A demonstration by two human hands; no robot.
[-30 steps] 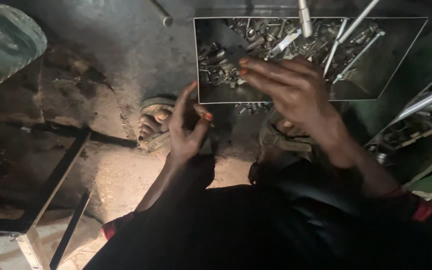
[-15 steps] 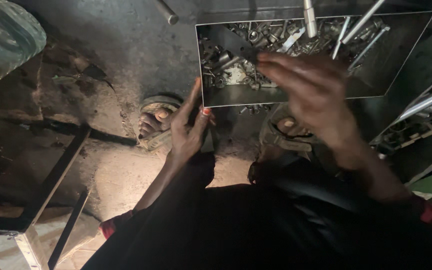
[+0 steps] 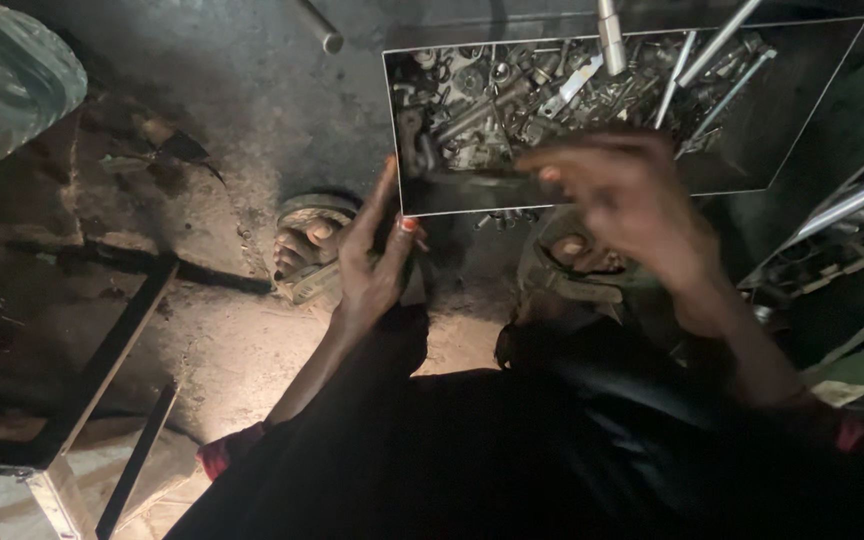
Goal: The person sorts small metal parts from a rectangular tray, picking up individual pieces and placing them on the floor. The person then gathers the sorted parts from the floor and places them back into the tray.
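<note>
1. Where lamp light pools at 7 o'clock: dusty, cracked concrete floor (image 3: 202,340), dark elsewhere; black metal frame (image 3: 102,370) across the lower left; greenish plastic-wrapped bundle (image 3: 2,80) at 10 o'clock; steel bars (image 3: 852,200) at 3 o'clock.
2. Shallow metal tray (image 3: 752,150) at 12 to 1 o'clock, heaped with bolts, nuts and long rods (image 3: 512,100).
3. Sandalled foot (image 3: 307,250) on the floor, just left of the tray's near corner.
4. Left hand (image 3: 372,260) open, fingers up, fingertips at the tray's near-left corner, gripping nothing.
5. Right hand (image 3: 632,200) blurred over the tray's near edge, fingers spread; whether anything is pinched cannot be told.
6. Against half a second earlier: right hand drawn back from over the hardware towards the near edge; left hand unchanged at the corner.
</note>
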